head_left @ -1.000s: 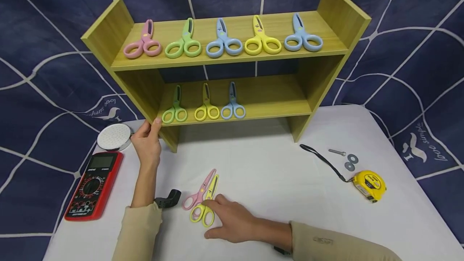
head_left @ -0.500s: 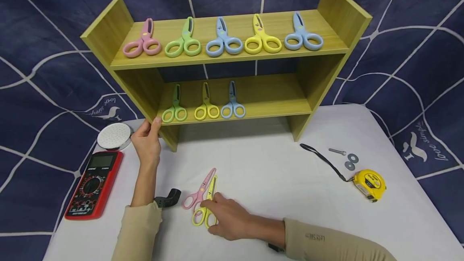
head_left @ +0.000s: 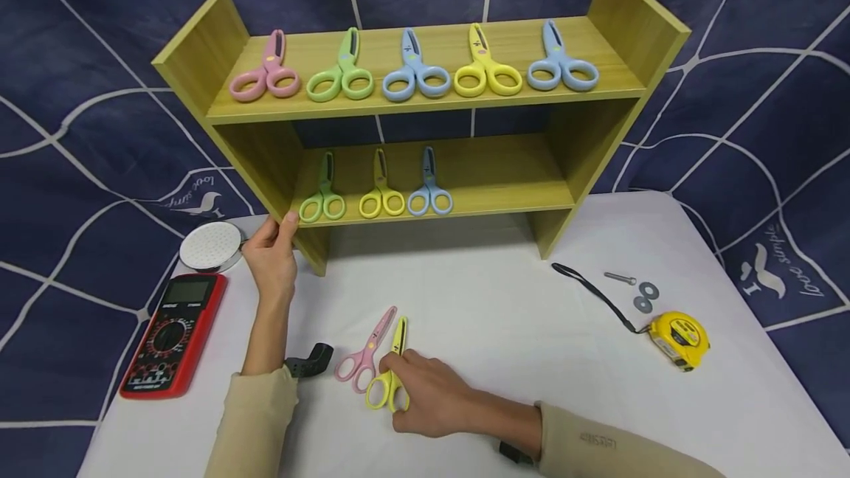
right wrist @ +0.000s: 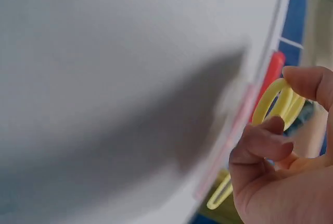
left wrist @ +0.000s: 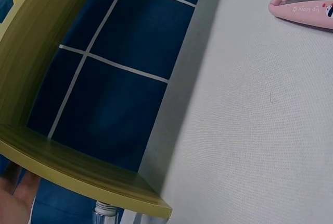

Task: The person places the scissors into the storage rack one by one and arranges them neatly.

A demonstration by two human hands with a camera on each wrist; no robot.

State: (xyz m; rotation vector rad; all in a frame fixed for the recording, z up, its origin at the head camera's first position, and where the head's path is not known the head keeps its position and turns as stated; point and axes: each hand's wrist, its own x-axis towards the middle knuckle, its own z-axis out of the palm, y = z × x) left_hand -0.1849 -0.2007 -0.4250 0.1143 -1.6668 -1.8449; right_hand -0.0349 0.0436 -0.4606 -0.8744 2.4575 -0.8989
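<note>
My right hand (head_left: 434,397) pinches a pair of yellow scissors (head_left: 400,336) by the handle loops, blades pointing toward the shelf. The right wrist view has thumb and fingers at the yellow loops (right wrist: 266,100), the scissors standing off the white cloth. Just left of them a pair of pink scissors (head_left: 364,361) lies on the tabletop. My left hand (head_left: 274,264) grips the left side panel of a two-tier wooden shelf (head_left: 514,172), thumb at the front edge by the lower board. In the left wrist view its fingers (left wrist: 23,195) show behind the panel.
The upper tier bears several scissors in a row, among them pink scissors (head_left: 267,68). Below are green (head_left: 324,194), yellow (head_left: 381,186) and blue scissors (head_left: 429,186). A multimeter (head_left: 174,334) and shower head (head_left: 211,246) lie left; a tape measure (head_left: 679,338), bolt (head_left: 620,278) and washers (head_left: 643,305) right.
My right hand has closed on the yellow scissors' handles and drawn them slightly right, off the pink pair they overlapped. The left hand keeps its hold on the shelf.
</note>
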